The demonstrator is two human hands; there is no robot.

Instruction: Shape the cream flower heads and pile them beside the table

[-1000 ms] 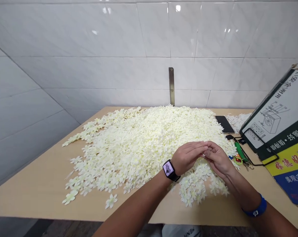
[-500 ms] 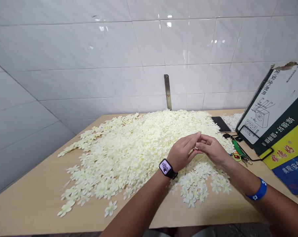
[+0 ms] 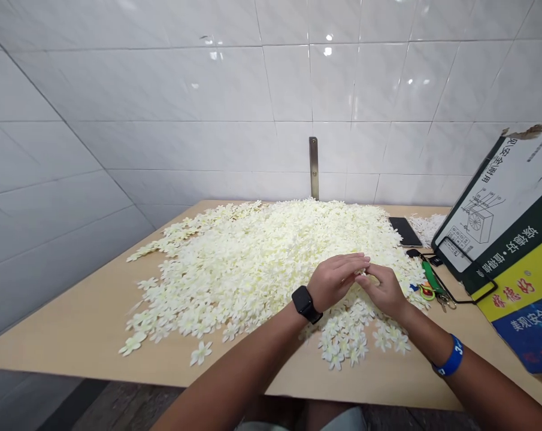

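A wide heap of cream-white artificial flower heads (image 3: 253,257) covers the middle of the table. Above its front right part my left hand (image 3: 338,276) and my right hand (image 3: 382,290) meet at the fingertips. Both have their fingers pressed together, with thumbs drawn in below. Something small and pale shows between the fingertips, too hidden to name. Below my hands lies a looser patch of flower heads (image 3: 342,341). A black smartwatch (image 3: 305,303) is on my left wrist, and a blue band (image 3: 451,358) circles my right forearm.
Right of the heap are a dark phone (image 3: 404,231), small white pieces (image 3: 426,228), a green-handled tool (image 3: 430,276), keys (image 3: 445,302) and a black wire frame (image 3: 471,299). A large printed carton (image 3: 490,209) leans there. Behind, a metal bracket (image 3: 314,167) is on the tiled wall.
My hands stay together at the fingertips and sit slightly lower in view; the fingers have shifted a little. The watch screen has gone dark. The camera view has shifted.
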